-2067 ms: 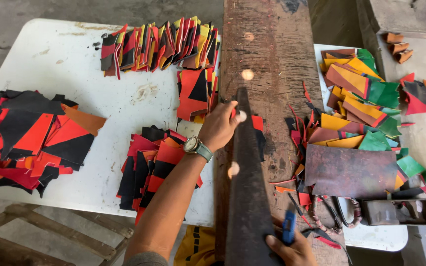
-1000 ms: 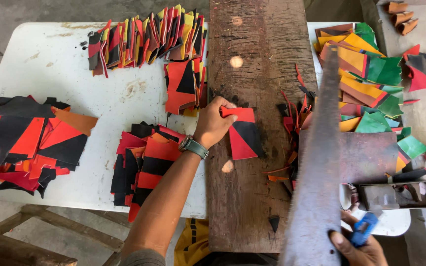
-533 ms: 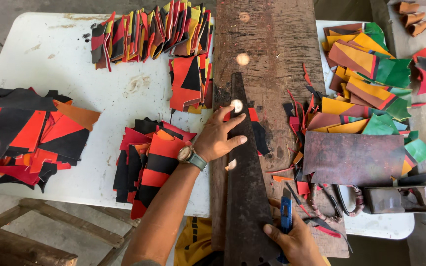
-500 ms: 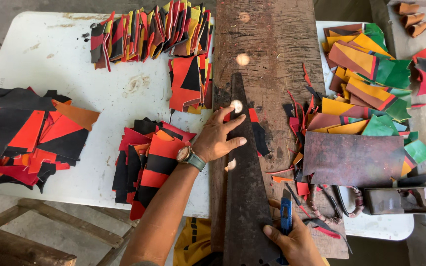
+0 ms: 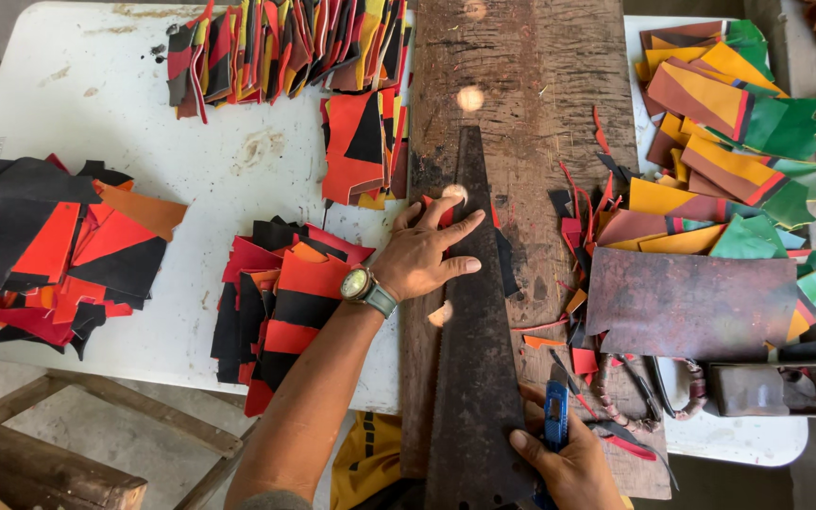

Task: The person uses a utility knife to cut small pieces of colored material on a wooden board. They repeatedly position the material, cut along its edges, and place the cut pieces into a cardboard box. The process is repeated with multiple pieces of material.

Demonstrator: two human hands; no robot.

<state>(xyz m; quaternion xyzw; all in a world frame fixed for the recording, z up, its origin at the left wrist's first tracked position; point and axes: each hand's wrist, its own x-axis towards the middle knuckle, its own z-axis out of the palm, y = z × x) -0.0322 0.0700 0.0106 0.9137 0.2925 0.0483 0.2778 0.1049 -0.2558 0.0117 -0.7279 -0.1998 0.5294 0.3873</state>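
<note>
My left hand [image 5: 427, 253], with a wristwatch, presses flat on a long dark tapered metal straightedge [image 5: 472, 321] that lies along a worn wooden cutting board [image 5: 531, 85]. Under the straightedge lies a red and black leather piece [image 5: 505, 260], mostly hidden, with edges showing on both sides. My right hand [image 5: 569, 463] is at the near end of the straightedge, gripping a blue-handled knife [image 5: 555, 427] against its right edge.
Stacks of red, black and orange pieces [image 5: 280, 307] lie on the white table [image 5: 106, 104], left and far. Orange, brown and green pieces [image 5: 720, 161] pile up right of the board, with thin offcuts [image 5: 583, 217], a rusty metal plate [image 5: 691, 302] and a dark metal block [image 5: 776, 389].
The straightedge was lifted off to the right, showing the piece, then laid back down over it. Since half a second ago almost nothing has moved.
</note>
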